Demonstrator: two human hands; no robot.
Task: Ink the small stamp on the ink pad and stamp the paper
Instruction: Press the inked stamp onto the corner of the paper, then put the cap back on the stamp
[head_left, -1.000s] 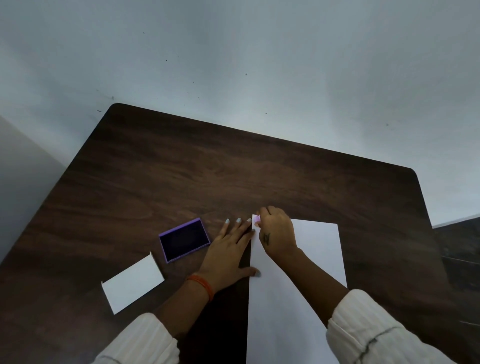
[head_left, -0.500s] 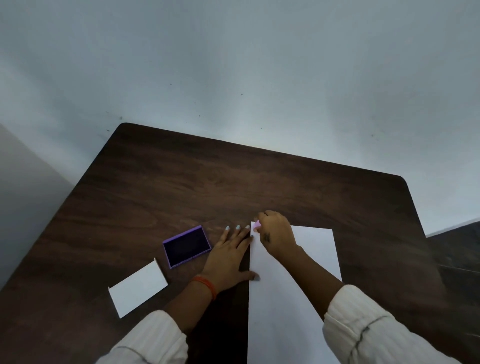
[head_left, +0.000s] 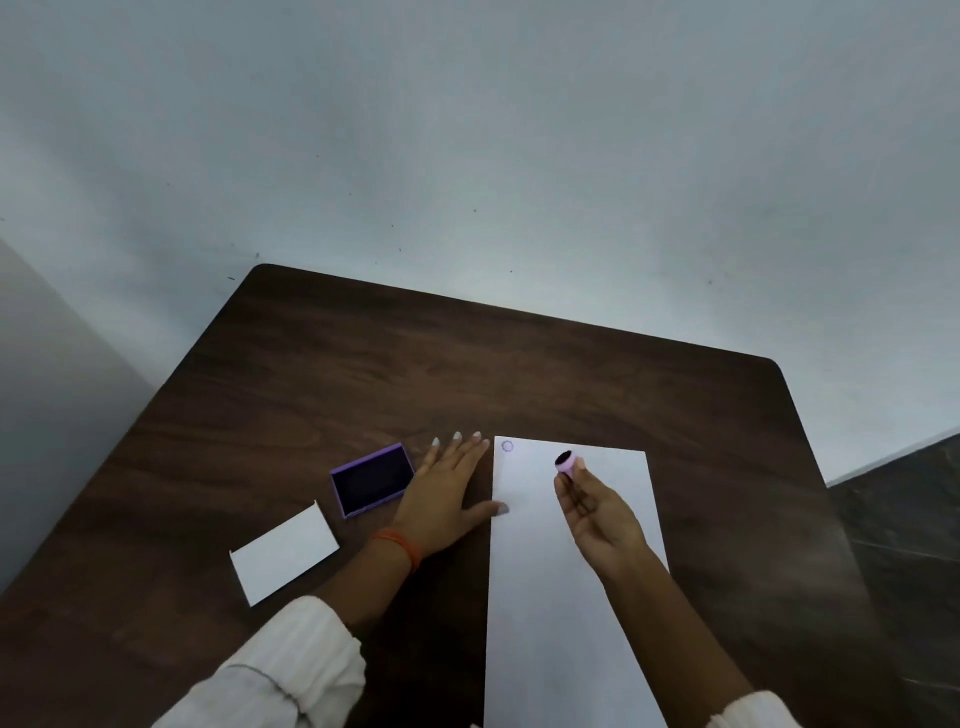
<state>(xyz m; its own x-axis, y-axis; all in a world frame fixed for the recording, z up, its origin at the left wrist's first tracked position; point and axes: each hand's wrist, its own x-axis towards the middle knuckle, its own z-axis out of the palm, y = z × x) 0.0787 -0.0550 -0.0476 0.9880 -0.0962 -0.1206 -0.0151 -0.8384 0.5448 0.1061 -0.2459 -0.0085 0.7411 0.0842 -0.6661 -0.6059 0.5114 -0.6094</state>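
Head view of a dark wooden table set against a pale wall. A long white sheet of paper lies on the table, running from the near edge away from the viewer. Near its far left corner sits a small round purple stamp mark.

The right hand is raised above the paper, palm turned up, with the small stamp pinched at the fingertips. The stamp is pink and cylindrical; its dark inked face points up and away from the paper, clear of the sheet, and lies to the right of the printed mark.

The left hand lies flat on the table, fingers spread and empty, just left of the paper. Its thumb reaches across the sheet's left edge and touches the paper. An orange band circles the left wrist, and both forearms end in cream ribbed sleeves.

The ink pad, a purple rectangular tray with a dark pad surface, lies open on the table just left of the left hand, close to its fingers. Further left and nearer the viewer lies a small white card, apart from the ink pad.
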